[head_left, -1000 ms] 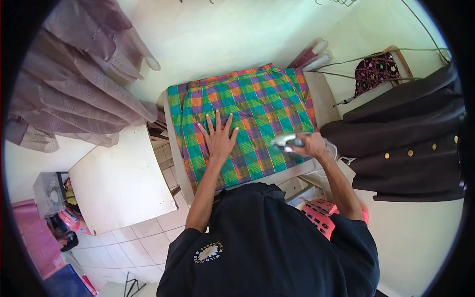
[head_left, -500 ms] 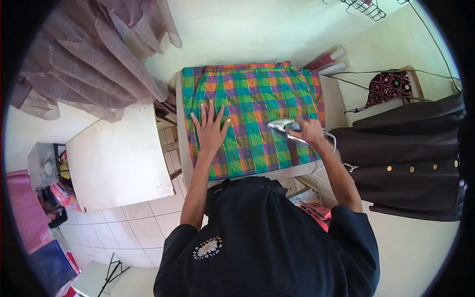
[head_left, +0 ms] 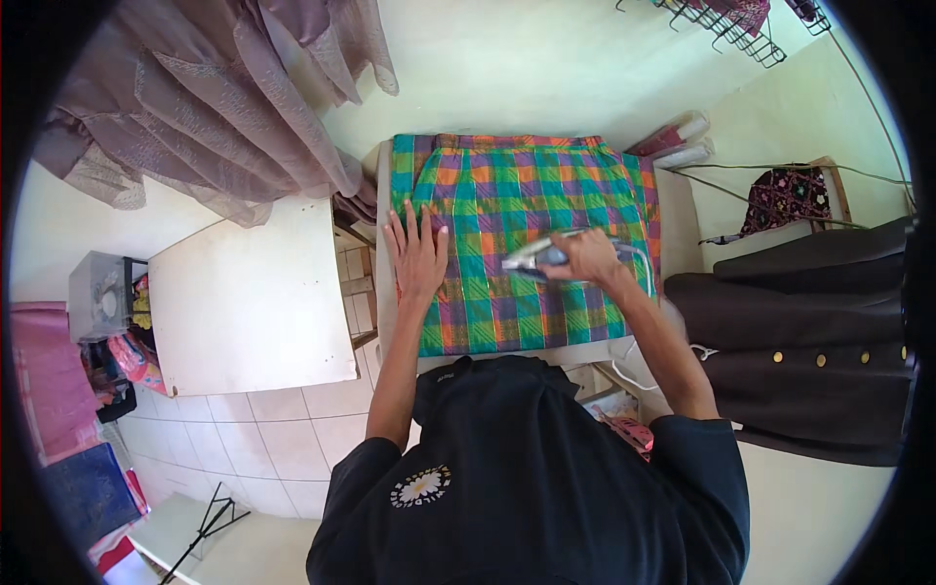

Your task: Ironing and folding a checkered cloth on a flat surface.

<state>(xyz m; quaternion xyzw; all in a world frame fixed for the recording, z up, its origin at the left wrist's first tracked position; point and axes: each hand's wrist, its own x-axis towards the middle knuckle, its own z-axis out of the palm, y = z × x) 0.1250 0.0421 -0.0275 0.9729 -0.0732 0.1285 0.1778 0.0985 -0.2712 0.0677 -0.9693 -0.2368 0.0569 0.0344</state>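
Note:
A green, orange and purple checked cloth, which looks like a skirt (head_left: 487, 205) with a waistband at its far edge, lies spread on a padded table (head_left: 680, 210). My left hand (head_left: 419, 255) rests flat on its left side, fingers stretched out. In my right hand (head_left: 588, 255) is a clothes iron (head_left: 526, 261), gripped by its handle, over the middle of the cloth. Its tip points left, and motion blurs it slightly. A white cord (head_left: 643, 268) runs from the iron's back, passing by my right forearm.
Left of the padded table stands a white tabletop (head_left: 253, 302), with a mauve curtain (head_left: 214, 107) hanging beyond it. A dark coat with gold buttons (head_left: 799, 322) hangs at the right. Rolled material (head_left: 673, 138) leans at the far right corner, and a wire rack (head_left: 726, 27) hangs above.
The iron in my right hand has slid left across the cloth. My left hand stays on the left side, its fingers closer together. The whole view has shifted slightly.

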